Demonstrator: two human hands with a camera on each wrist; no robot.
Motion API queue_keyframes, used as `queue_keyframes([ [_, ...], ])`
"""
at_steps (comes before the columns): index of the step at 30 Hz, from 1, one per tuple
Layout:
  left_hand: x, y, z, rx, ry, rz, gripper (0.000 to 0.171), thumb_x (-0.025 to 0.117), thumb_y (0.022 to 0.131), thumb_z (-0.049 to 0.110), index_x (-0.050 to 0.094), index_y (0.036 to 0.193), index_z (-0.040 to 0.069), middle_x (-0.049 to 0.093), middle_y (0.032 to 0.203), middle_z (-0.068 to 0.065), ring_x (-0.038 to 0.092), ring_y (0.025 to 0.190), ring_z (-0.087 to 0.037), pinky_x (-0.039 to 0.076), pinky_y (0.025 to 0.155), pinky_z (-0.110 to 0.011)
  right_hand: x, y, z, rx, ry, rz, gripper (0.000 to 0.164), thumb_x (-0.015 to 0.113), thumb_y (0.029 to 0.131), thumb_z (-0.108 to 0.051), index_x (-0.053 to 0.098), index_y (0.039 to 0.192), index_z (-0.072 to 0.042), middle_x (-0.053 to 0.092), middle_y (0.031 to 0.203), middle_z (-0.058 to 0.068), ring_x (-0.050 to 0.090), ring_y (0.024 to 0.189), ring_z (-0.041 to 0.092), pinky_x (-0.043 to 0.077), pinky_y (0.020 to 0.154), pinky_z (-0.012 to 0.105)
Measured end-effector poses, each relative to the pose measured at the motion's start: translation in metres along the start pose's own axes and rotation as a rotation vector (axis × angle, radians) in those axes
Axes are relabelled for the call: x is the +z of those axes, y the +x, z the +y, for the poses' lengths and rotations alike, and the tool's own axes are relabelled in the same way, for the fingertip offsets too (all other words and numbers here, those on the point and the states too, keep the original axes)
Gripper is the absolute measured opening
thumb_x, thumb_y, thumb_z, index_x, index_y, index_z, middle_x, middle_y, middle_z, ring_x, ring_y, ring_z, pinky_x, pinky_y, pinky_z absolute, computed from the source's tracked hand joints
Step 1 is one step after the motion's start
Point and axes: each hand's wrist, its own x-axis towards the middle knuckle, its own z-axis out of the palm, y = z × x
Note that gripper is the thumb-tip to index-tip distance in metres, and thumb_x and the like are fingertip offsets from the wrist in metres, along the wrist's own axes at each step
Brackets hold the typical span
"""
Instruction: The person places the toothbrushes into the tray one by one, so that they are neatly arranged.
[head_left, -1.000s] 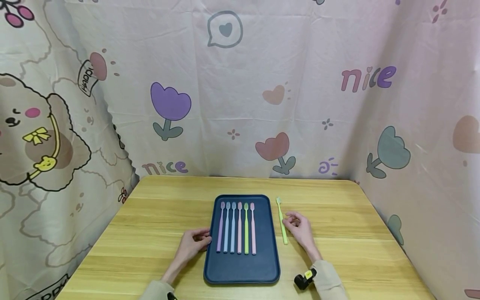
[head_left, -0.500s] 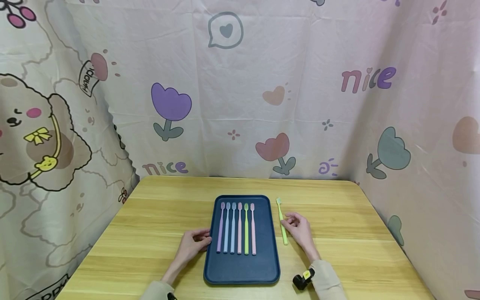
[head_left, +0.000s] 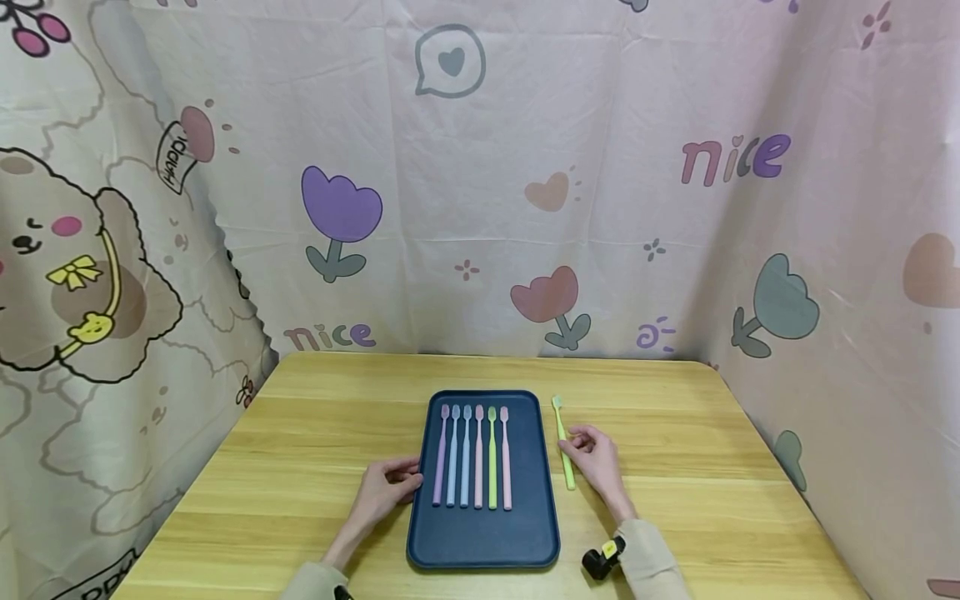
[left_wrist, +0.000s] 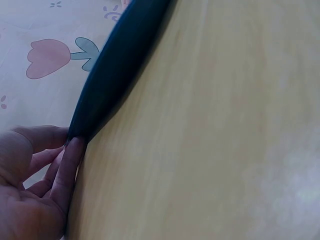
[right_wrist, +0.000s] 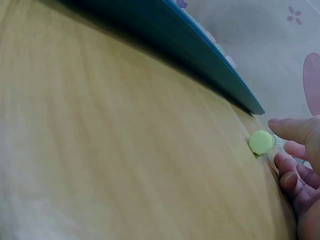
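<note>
A dark blue tray (head_left: 487,537) lies on the table bearing a row of toothbrushes: one purple (head_left: 440,467), two blue, two pink and one green (head_left: 492,467). My left hand (head_left: 381,490) holds the tray's left edge, thumb and fingers meeting at the rim (left_wrist: 75,122). Another green toothbrush (head_left: 568,471) lies on the table just right of the tray, bristle head away from me. Over its handle reaches my right hand (head_left: 596,458), the thumb across it and the fingers on the far right side. In the right wrist view the handle end (right_wrist: 260,142) shows below the spread thumb (right_wrist: 287,127).
A wooden table (head_left: 322,400) spreads around the tray on both sides. Behind it hangs a pale printed curtain (head_left: 465,183), which also closes off the left and right. A small black camera (head_left: 602,558) sits on my right wrist.
My right hand has shifted slightly left, its thumb now further across the green toothbrush's handle. The toothbrush, the tray and my left hand stay in place.
</note>
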Motion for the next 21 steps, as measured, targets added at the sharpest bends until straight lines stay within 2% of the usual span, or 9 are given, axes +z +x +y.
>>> queue_keyframes([
  [21, -0.0001, 0.0003, 0.0001, -0.005, -0.013, -0.002, 0.037, 0.074, 0.088, 0.002, 0.067, 0.123, -0.009, 0.072, 0.108, -0.024, 0.066, 0.083, -0.01, 0.063, 0.066, -0.026, -0.0019, 0.0006, -0.0019, 0.028, -0.001, -0.017, 0.027, 0.081, 0.081, -0.005, 0.071, 0.105, 0.003, 0.07, 0.083, 0.013, 0.055, 0.064, 0.002, 0.047, 0.06, 0.015],
])
